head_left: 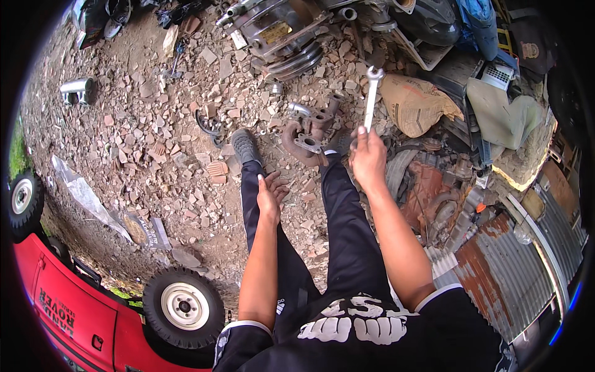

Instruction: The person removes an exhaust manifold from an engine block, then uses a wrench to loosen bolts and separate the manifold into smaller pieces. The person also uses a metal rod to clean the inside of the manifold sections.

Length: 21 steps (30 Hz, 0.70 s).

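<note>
A silver wrench (370, 99) points up and away from my right hand (368, 158), which is closed around its lower end. The jaw at the wrench's far end is free of any bolt. My left hand (271, 193) hangs over my left leg with its fingers apart, holding nothing. Between my feet and the engine lies a rusty exhaust manifold (310, 133) on the rubble, close to my right foot. Farther off stands a dirty engine or gearbox part (279, 34) with round ribbed pulleys at its near side.
Broken brick rubble (149, 124) covers the ground. A crumpled brown paper sack (418, 104) and scrap parts (434, 192) crowd the right, above rusty corrugated sheets (505, 273). At lower left is a red vehicle (80, 310). A silver metal part (77, 92) lies far left.
</note>
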Each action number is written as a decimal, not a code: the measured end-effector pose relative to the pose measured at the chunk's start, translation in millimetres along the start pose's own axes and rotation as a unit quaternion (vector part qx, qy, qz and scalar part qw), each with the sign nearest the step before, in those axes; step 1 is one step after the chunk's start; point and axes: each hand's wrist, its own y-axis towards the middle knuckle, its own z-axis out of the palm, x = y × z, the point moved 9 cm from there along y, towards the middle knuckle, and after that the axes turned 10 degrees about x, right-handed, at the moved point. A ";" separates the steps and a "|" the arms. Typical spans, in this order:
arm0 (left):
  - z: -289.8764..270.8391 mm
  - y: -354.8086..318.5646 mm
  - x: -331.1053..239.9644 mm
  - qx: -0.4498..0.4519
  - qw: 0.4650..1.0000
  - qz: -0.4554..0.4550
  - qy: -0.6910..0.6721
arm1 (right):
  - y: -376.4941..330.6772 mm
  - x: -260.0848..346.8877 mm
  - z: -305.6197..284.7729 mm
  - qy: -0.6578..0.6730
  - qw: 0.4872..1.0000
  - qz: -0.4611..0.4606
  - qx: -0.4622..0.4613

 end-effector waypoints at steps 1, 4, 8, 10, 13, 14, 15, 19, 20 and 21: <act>2.1 0.8 4.1 0.000 1.000 -0.006 -0.005 | 3.9 -0.8 -11.2 0.018 0.997 -0.039 -0.057; 11.1 6.7 14.4 -0.004 0.999 -0.034 -0.010 | -31.3 -41.0 43.7 -0.084 0.993 -0.080 -0.027; 13.5 5.8 4.4 0.004 1.000 -0.001 -0.026 | -50.0 -84.8 78.4 -0.165 0.964 0.077 0.192; 12.3 0.0 2.3 -0.002 1.000 0.007 -0.022 | -41.3 -32.5 40.8 0.011 0.991 0.070 0.116; 3.6 2.1 9.2 -0.011 1.000 -0.007 -0.012 | -25.6 5.3 -3.7 0.038 0.998 -0.044 -0.012; 0.8 3.0 14.1 -0.017 1.000 -0.019 -0.016 | -36.0 3.5 -5.6 0.053 0.989 -0.098 -0.094; 2.7 3.5 14.6 -0.021 0.999 -0.030 -0.017 | -58.0 -13.5 5.0 -0.065 0.977 -0.121 -0.165; 6.7 -8.8 2.0 -0.011 0.999 -0.035 0.016 | -113.4 -148.1 91.7 -0.221 0.967 0.072 0.103; 5.6 -11.1 -3.5 -0.001 0.999 -0.030 0.024 | -118.4 -140.7 80.4 -0.161 0.981 0.074 0.075; 3.2 -14.3 -6.6 0.005 0.999 -0.033 0.035 | -127.9 -138.5 70.6 -0.098 0.991 0.076 0.048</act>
